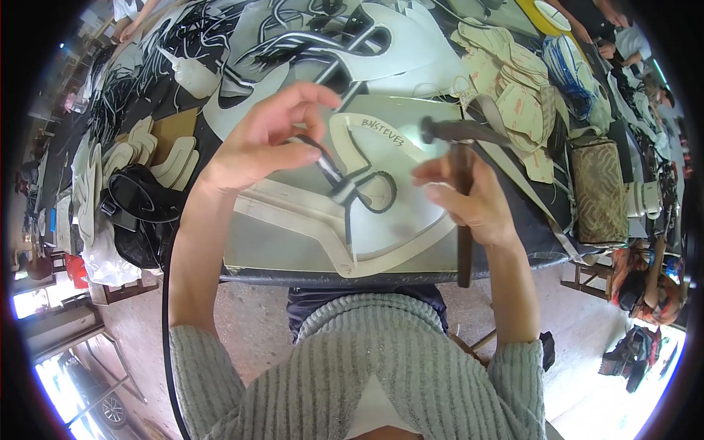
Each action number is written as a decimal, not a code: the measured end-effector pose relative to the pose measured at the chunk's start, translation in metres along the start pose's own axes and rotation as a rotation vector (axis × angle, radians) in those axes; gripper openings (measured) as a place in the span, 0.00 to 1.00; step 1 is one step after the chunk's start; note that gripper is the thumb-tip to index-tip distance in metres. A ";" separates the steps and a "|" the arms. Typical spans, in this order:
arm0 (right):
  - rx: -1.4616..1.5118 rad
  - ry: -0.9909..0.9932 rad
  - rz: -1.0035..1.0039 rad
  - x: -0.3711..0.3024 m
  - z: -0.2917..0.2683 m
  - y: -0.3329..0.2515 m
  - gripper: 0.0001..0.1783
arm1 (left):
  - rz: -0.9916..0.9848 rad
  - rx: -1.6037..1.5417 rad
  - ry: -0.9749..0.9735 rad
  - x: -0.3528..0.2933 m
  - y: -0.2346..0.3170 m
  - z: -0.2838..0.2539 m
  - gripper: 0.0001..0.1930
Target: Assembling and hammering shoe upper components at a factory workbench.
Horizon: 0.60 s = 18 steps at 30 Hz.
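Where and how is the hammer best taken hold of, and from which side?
Probably by the lower handle, coming from the person's near side: this straight, narrow stretch of the hammer shows bare below the right hand, pointing toward the body, while the hammer head sits crosswise at the far end.

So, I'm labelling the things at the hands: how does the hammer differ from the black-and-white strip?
The hammer is dark brown, while the strip is black and white. The hammer has a crosswise head; the strip is a plain narrow band. The hammer's handle runs nearly upright in the picture, whereas the strip slants down rightward. The right hand grips the hammer; the strip is at the left hand.
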State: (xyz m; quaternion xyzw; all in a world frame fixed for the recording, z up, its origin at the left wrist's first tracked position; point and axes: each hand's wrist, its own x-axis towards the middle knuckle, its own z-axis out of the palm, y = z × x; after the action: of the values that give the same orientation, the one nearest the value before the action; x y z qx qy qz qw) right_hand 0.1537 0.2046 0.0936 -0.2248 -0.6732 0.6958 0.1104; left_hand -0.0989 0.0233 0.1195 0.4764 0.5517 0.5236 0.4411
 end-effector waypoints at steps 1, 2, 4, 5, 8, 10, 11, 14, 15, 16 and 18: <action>0.134 -0.112 -0.011 0.007 0.015 -0.011 0.22 | 0.045 -0.014 -0.060 0.007 0.005 0.003 0.29; 0.111 -0.213 -0.047 0.017 0.027 -0.013 0.23 | 0.062 -0.016 -0.059 0.011 0.009 0.005 0.29; -0.038 -0.257 -0.164 0.032 0.047 -0.013 0.25 | 0.082 0.056 -0.012 0.016 0.020 0.003 0.28; -0.040 -0.260 -0.168 0.036 0.049 -0.016 0.25 | 0.096 0.132 0.034 0.015 0.025 0.002 0.28; -0.012 0.042 -0.152 0.044 0.058 -0.027 0.22 | 0.337 0.529 0.496 0.002 0.010 0.006 0.24; 0.181 0.173 -0.144 0.046 0.059 -0.029 0.20 | 0.519 0.637 0.904 -0.015 -0.004 0.020 0.26; 0.273 0.221 -0.114 0.046 0.062 -0.038 0.21 | 0.432 0.535 0.800 -0.026 -0.009 0.034 0.28; 0.366 0.218 -0.182 0.046 0.065 -0.053 0.21 | 0.194 0.603 0.492 -0.036 -0.040 0.088 0.38; 0.354 0.219 -0.208 0.046 0.067 -0.056 0.21 | 0.130 0.712 0.425 -0.038 -0.056 0.101 0.41; 0.350 0.223 -0.204 0.045 0.066 -0.057 0.21 | 0.130 0.706 0.422 -0.042 -0.069 0.107 0.41; 0.189 0.250 -0.304 0.044 0.060 -0.056 0.21 | -0.024 1.014 0.203 -0.048 -0.085 0.116 0.46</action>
State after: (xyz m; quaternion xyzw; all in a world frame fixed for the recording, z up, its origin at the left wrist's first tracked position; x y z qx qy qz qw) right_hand 0.0795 0.1749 0.1411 -0.1941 -0.6121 0.6978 0.3172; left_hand 0.0173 -0.0059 0.0272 0.5707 0.7816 0.2289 0.1049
